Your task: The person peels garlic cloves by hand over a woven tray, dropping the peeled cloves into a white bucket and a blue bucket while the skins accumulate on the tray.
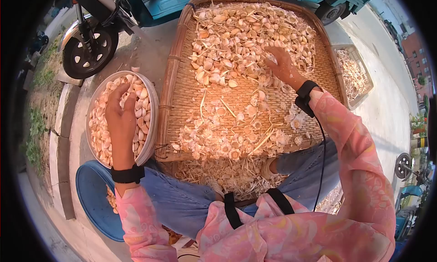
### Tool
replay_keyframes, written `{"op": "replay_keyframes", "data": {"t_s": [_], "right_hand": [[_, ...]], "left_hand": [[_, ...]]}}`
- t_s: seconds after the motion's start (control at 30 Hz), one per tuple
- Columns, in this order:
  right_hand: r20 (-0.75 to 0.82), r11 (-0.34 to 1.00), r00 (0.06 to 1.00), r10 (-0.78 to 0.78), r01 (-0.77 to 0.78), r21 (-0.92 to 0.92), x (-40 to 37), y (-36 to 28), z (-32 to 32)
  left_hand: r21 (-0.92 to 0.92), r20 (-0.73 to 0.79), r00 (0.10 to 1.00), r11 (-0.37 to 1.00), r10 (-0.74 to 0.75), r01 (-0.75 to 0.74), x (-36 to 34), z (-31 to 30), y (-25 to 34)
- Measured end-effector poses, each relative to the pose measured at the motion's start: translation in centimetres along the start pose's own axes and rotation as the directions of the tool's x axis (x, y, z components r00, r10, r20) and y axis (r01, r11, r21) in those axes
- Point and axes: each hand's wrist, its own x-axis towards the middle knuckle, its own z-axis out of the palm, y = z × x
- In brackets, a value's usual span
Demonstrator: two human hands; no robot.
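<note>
A woven tray (182,84) with a raised rim lies in front of me, with a thick layer of garlic cloves (246,39) over its far half. Dry skins and root ends (232,139) are scattered on its near part. My right hand (282,66) is over the right side of the cloves, fingers apart, with nothing visible in it. To the left stands a round white tub (154,107) filled with cloves. My left hand (122,123) rests on the cloves in this tub, its fingers spread and pointing away from me.
A blue basin (91,193) with some cloves sits below the tub. Right of the tray is a pale crate (364,82) of garlic waste. More skins (205,173) lie between my legs. A blue three-wheeled vehicle (164,7) stands beyond the tray, its black wheel (91,52) at the upper left.
</note>
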Motion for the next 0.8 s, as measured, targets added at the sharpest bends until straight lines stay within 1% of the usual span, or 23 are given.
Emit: {"op": "replay_keyframes", "data": {"t_s": [0.07,0.1,0.13,0.17,0.2,0.23,0.27,0.3,0.33,0.37,0.43,0.47,0.57,0.6,0.67,0.7,0.73,0.77,0.8], "right_hand": [[0.074,0.993,0.991,0.113,-0.115,0.029,0.3,3.3,3.3],[0.108,0.985,0.980,0.165,-0.170,0.041,0.3,4.2,4.4],[0.126,0.987,0.979,0.161,-0.162,0.002,0.3,2.5,4.9],[0.144,0.988,0.977,0.156,-0.152,-0.037,0.3,0.7,5.3],[0.045,0.996,0.995,-0.087,0.087,-0.005,-0.1,0.3,6.2],[0.184,0.993,0.980,-0.073,0.054,0.106,0.2,-1.6,5.8],[0.179,0.990,0.978,-0.107,0.088,0.106,-0.5,-3.4,5.9],[0.249,0.973,0.959,-0.134,0.080,0.217,-0.5,-5.0,5.6],[0.264,0.967,0.957,-0.122,0.055,0.249,-1.1,-6.1,5.5],[0.280,0.958,0.953,-0.116,0.034,0.284,-1.6,-7.2,5.1],[0.296,0.961,0.945,-0.135,0.052,0.272,-2.3,-7.9,3.4],[0.304,0.963,0.942,-0.140,0.058,0.264,-2.8,-8.0,2.3],[0.172,0.981,0.966,-0.191,0.195,-0.009,-4.0,-8.1,-1.4],[0.209,0.981,0.961,-0.181,0.163,0.102,-4.4,-8.5,-2.3],[0.282,0.947,0.943,-0.179,0.087,0.311,-5.6,-9.7,-3.8],[0.305,0.928,0.936,-0.177,0.056,0.368,-6.4,-10.8,-4.1],[0.324,0.907,0.929,-0.177,0.026,0.421,-7.0,-12.2,-4.4],[0.342,0.882,0.923,-0.175,-0.008,0.471,-7.4,-13.2,-4.5],[0.358,0.854,0.923,-0.138,-0.072,0.515,-7.9,-13.7,-4.2]], "left_hand": [[-0.084,0.243,0.968,0.995,0.066,-0.047,0.4,5.3,4.0],[-0.007,0.291,0.944,0.987,0.157,-0.162,0.8,8.3,4.2],[0.061,0.349,0.905,0.958,0.242,-0.280,0.8,11.6,3.6],[0.099,0.418,0.881,0.953,0.222,-0.287,0.7,14.4,2.6],[0.133,0.490,0.849,0.946,0.197,-0.296,0.2,16.5,2.2],[0.157,0.524,0.831,0.938,0.188,-0.310,-0.6,17.3,3.0],[0.180,0.554,0.814,0.929,0.176,-0.323,-1.5,17.6,4.1],[0.206,0.580,0.798,0.919,0.162,-0.335,-2.5,17.6,4.8],[0.271,0.582,0.800,0.894,0.142,-0.357,-3.5,17.4,5.1],[0.273,0.581,0.800,0.889,0.152,-0.368,-4.6,16.7,5.0],[0.281,0.580,0.797,0.876,0.171,-0.392,-6.6,14.6,4.5],[0.266,0.553,0.816,0.893,0.167,-0.363,-7.3,13.4,4.6],[0.299,0.353,0.915,0.903,0.195,-0.307,-7.9,11.0,5.6],[0.294,0.272,0.938,0.910,0.213,-0.292,-7.9,10.8,6.1],[0.232,0.405,0.904,0.941,0.138,-0.247,-8.4,12.0,6.4],[0.202,0.464,0.880,0.955,0.102,-0.217,-8.6,12.8,6.4],[0.209,0.457,0.871,0.930,0.179,-0.301,-9.0,14.0,6.3],[0.241,0.469,0.863,0.913,0.188,-0.330,-8.9,14.5,6.1],[0.272,0.487,0.852,0.893,0.193,-0.358,-8.9,15.0,6.1]]}}
